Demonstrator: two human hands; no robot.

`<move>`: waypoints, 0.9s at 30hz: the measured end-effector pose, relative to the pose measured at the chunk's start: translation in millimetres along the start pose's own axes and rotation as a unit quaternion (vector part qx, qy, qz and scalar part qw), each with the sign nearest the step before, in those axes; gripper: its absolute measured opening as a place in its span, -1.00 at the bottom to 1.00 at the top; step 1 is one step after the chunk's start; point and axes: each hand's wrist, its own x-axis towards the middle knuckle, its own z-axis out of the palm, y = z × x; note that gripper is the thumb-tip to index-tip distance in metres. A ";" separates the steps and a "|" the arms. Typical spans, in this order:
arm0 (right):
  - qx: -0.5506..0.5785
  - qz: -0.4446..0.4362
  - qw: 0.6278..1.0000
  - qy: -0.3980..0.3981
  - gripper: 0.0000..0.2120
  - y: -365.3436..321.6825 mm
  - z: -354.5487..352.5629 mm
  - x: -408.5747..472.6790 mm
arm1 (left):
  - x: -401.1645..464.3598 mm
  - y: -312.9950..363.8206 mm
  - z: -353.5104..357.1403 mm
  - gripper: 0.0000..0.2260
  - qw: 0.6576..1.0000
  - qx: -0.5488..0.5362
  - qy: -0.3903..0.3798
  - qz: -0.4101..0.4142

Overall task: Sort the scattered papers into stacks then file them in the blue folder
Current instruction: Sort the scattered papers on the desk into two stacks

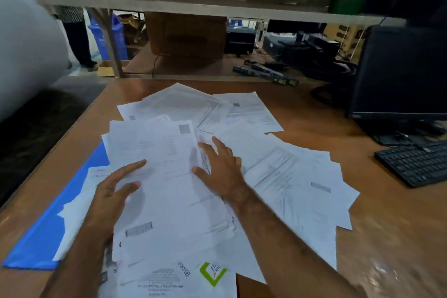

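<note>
Several white printed papers (285, 169) lie scattered and overlapping across the brown table (391, 220). A thicker pile of sheets (169, 176) sits in the middle between my hands. My left hand (113, 191) rests on the pile's left side with fingers straight and spread. At the pile's right edge my right hand (220, 167) lies flat on the sheets, fingers extended. The blue folder (46, 232) lies at the left under the papers, with only its left part showing.
A black keyboard (416, 162) and a black monitor (401, 72) stand at the right. A metal shelf (183, 5) with cardboard boxes (186, 34) rises behind the table. A person stands far left beside a blue bin (108, 36).
</note>
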 end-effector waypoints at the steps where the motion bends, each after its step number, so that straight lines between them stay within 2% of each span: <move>1: -0.041 0.026 0.999 0.001 -0.35 10.5 -7.7 -1.7 | 0.4 -0.3 0.9 -0.60 1.000 0.000 0.003 -0.007; 5: -0.150 0.142 0.975 -0.081 -0.36 60.5 -33.1 -29.5 | 0.6 -1.0 1.0 -0.63 1.000 0.002 0.009 -0.025; 9: -0.245 0.135 0.958 -0.065 -0.38 69.7 -45.6 -72.0 | 0.8 -2.8 0.9 -0.64 0.999 -0.016 0.012 -0.026; 10: -0.237 0.132 0.960 -0.061 -0.39 66.5 -48.2 -76.6 | 0.4 -3.1 1.6 -0.64 0.999 -0.020 0.014 -0.028; 13: -0.125 0.135 0.980 -0.074 -0.42 56.2 -66.2 -75.7 | -2.4 -0.6 2.6 -0.63 0.998 -0.042 0.019 -0.031; 16: -0.093 0.111 0.984 -0.108 -0.50 70.9 -80.2 -68.3 | -3.2 -4.3 1.9 -0.61 0.998 -0.049 0.021 -0.032; 19: -0.142 0.111 0.965 -0.191 -0.42 82.6 -84.6 -73.3 | -1.2 -8.8 0.1 -0.60 0.998 -0.051 0.025 -0.034; 21: -0.206 0.139 0.953 -0.173 -0.39 82.0 -81.0 -77.3 | -0.2 -7.9 0.5 -0.61 0.998 -0.049 0.024 -0.028; 24: -0.206 0.196 0.947 -0.151 -0.39 70.6 -83.0 -72.8 | 0.8 -8.1 0.6 -0.62 0.998 -0.049 0.025 -0.034; 27: -0.229 0.183 0.947 -0.132 -0.47 63.5 -90.8 -69.8 | 0.5 -7.4 0.8 -0.62 0.996 -0.064 0.030 -0.047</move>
